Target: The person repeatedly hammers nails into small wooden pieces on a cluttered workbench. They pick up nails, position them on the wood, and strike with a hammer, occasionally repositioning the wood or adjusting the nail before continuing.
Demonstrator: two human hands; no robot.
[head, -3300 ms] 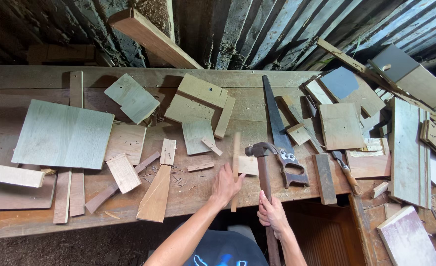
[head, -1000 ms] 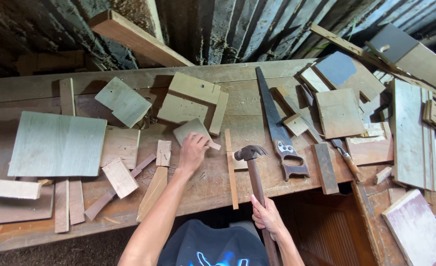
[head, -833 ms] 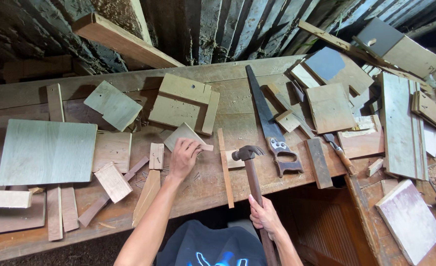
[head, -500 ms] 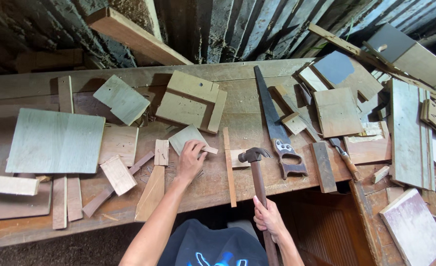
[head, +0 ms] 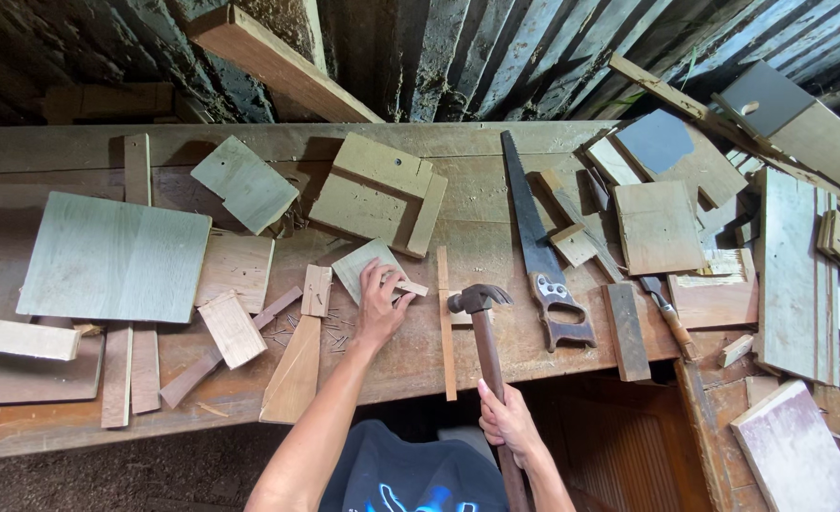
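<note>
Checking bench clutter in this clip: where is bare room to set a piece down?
Bare bench lies between the stepped wooden block and the handsaw, and along the front edge below the hammer. The right end around the stacked boards is crowded, as is the area by the left hand.

Rough wooden workbench (head: 496, 237), wood-handled hammer (head: 484, 332)

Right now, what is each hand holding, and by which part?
The right hand grips the hammer low on its wooden handle. The left hand holds nothing, pressing flat on a small plywood piece.
</note>
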